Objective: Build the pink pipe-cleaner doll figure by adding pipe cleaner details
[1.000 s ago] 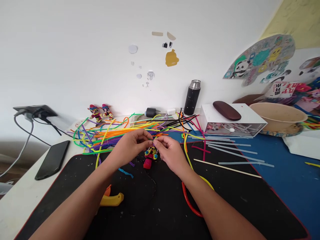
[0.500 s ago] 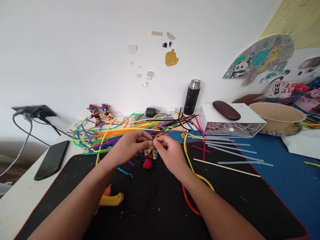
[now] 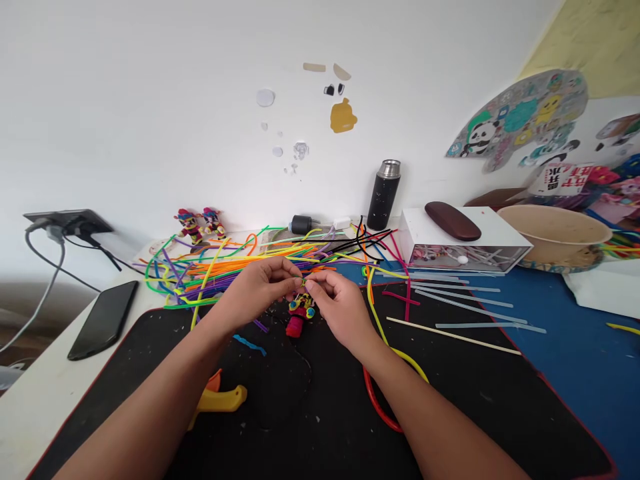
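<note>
A small pipe-cleaner figure (image 3: 301,309), coloured in pink, yellow, blue and black, hangs between my hands with its pinkish-red end (image 3: 295,327) pointing down. My left hand (image 3: 273,280) is closed in a pinch at the figure's upper end, on a tiny yellow-green bit. From the other side, the thumb and fingers of my right hand (image 3: 333,297) pinch at the same spot. The fingertips of both hands nearly meet and partly cover what they grip. Beneath them lies a black mat (image 3: 320,427).
Loose coloured pipe cleaners (image 3: 240,270) are heaped behind my hands. Two similar figures (image 3: 200,225) stand by the wall. A black flask (image 3: 385,197), white box (image 3: 413,230), translucent sticks (image 3: 480,308) and wooden stick (image 3: 453,335) are rightward. Beside my left forearm is a yellow-handled tool (image 3: 223,400); a phone (image 3: 103,320) lies left.
The fingers of both hands have shifted very slightly around the figure's upper end, and more of the figure's middle shows. All else stays in place.
</note>
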A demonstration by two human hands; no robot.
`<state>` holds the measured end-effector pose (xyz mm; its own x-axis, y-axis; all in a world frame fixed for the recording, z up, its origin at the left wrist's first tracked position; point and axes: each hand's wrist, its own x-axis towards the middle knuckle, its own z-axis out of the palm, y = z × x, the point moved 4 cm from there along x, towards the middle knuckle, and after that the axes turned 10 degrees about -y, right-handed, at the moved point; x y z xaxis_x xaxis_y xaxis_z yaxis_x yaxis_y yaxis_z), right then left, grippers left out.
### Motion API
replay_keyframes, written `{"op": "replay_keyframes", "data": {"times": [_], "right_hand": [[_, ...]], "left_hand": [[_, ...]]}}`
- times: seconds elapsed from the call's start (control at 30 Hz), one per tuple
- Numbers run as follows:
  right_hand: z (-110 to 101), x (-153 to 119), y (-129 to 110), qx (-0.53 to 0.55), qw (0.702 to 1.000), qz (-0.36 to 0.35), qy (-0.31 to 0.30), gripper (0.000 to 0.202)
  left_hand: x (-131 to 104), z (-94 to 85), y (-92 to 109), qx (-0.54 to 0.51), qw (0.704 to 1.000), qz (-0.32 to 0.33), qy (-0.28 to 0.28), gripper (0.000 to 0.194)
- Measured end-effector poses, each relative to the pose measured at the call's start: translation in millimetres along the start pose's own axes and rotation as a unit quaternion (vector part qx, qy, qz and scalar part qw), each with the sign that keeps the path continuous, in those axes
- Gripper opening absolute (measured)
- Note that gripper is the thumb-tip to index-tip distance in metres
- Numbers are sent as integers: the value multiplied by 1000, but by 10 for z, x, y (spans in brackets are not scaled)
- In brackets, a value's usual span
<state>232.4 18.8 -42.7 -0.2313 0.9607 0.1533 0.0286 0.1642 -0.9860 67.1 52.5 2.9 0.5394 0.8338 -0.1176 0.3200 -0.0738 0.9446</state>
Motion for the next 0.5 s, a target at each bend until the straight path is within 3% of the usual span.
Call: {"op": "replay_keyframes", "data": {"times": [0.2,0.5], "right_hand": [[-2,-29,12,-82,996,-7,16,23],[-21,-6,20,-1,1000,-4,22,27]], "left_hand": [[-5,13,0,8,1000,7,2,29],[-23,-6,23,11,1000,11,6,29]]}}
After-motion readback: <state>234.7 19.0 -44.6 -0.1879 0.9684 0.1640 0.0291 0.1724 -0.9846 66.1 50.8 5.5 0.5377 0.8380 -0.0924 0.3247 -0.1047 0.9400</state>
